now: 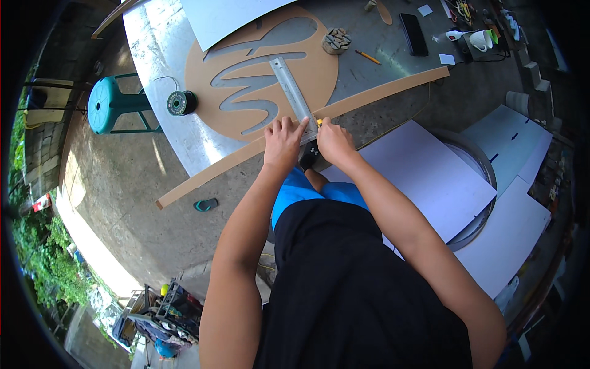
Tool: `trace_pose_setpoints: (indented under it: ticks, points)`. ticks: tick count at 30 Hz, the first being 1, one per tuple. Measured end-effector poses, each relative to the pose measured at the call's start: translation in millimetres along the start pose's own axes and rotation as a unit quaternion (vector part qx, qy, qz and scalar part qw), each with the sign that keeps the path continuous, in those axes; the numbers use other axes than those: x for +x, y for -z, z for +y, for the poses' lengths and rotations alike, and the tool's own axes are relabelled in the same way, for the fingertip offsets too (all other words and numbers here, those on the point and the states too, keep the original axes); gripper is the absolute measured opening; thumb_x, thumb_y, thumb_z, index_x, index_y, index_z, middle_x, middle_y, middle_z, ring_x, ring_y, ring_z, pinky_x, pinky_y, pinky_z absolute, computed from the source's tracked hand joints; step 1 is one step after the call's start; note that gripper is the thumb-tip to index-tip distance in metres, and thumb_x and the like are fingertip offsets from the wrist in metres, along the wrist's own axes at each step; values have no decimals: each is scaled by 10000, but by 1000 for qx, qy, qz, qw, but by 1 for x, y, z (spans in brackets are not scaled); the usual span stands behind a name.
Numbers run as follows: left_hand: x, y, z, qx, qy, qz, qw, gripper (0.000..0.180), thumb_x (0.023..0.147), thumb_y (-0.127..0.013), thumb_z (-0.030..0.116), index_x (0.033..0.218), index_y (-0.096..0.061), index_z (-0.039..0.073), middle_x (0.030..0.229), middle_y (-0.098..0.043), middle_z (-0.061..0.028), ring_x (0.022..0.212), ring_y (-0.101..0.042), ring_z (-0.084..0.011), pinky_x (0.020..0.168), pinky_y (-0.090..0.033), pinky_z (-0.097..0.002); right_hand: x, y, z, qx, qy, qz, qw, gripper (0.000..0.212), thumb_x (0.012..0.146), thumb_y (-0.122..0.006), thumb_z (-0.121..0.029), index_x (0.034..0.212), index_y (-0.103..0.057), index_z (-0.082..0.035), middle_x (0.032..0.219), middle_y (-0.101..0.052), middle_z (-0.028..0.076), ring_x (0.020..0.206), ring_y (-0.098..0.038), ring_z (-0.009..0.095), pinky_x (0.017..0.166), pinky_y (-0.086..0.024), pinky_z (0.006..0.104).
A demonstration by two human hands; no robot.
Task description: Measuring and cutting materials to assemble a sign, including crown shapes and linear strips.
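A long, thin brown strip of board (381,92) lies slantwise along the near edge of the metal-topped table. My left hand (283,142) grips it near its middle, fingers curled over it and thumb against a metal ruler (291,89). That ruler crosses the strip, its far end resting on a round brown cut-out board (196,86) with wavy openings. Close beside the left thumb, my right hand (335,142) is closed around a small yellow tool (319,123); most of it is hidden in the fingers, so its kind cannot be told.
A wire spool (182,103), a bundle of short pegs (337,41), a pencil (368,58) and a phone (413,34) rest on the table. A white sheet (227,18) overlaps the cut-out. Left stands a teal stool (110,104); right, large pale sheets (424,178).
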State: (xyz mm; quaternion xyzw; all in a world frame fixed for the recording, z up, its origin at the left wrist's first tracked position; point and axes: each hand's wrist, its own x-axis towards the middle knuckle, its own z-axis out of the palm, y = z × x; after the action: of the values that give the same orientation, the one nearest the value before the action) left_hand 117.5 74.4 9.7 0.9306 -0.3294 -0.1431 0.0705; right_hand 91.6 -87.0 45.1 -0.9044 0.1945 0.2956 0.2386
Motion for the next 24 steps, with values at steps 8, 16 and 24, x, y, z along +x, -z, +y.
trace_pose_setpoints:
  ticks: [8,16,24]
  points:
    - [-3,-1,0,-21,3,22,1000,823,682,-782,122,1438,-506,291,1207,-507,-124,1135,-494,-334,965,-404,-477,-1,2,-7,-7,-1,-24,1000,250,960,-469,-146,1103,-525,52,1014,-690,298,1010,-671,444,880,-530,526]
    - [3,2,2,-23,-1,25,999,790,706,-741,100,1434,-505,294,1200,-512,-127,1127,-501,-334,954,-411,-486,-2,7,-7,-11,5,-19,1000,241,958,-456,-131,1091,-539,51,998,-690,303,1001,-673,452,880,-528,524]
    - [-4,-6,-1,3,5,13,1000,740,758,-670,105,1453,-491,284,1223,-505,-139,1148,-489,-341,978,-403,-480,-55,-21,47,36,-21,-35,999,258,963,-529,-213,1048,-544,30,941,-686,305,936,-653,501,837,-504,583]
